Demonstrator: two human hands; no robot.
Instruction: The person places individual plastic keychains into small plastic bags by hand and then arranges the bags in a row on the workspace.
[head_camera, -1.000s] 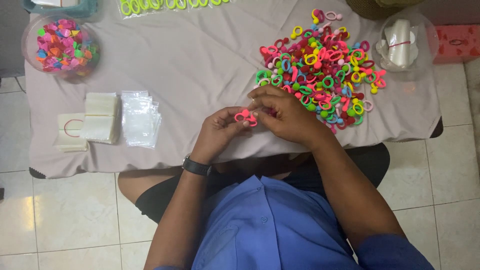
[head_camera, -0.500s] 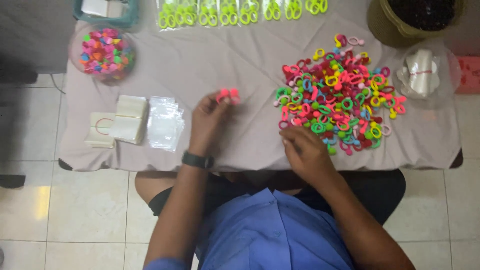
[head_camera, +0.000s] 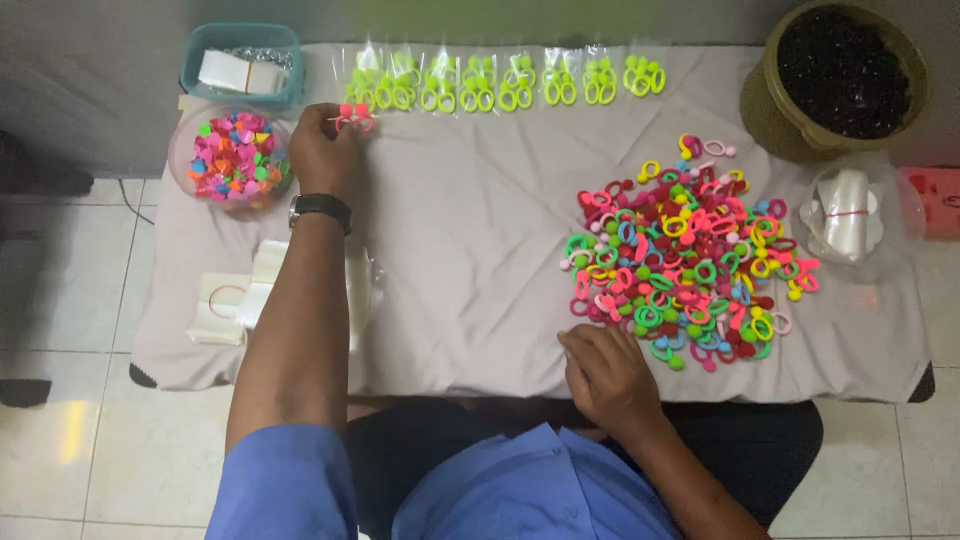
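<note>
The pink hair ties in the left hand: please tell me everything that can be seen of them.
The pink hair ties are a small bunch of bright pink elastic loops, rubbery or fabric-like. The left hand pinches them at its fingertips, stretched out to the far left of the grey tablecloth, just before the row of yellow-green ties in clear bags. How many loops there are cannot be told.

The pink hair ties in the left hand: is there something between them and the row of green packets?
Nothing visible. The left hand holds the pink hair ties just below the left end of the green packets, with only bare cloth between.
</note>
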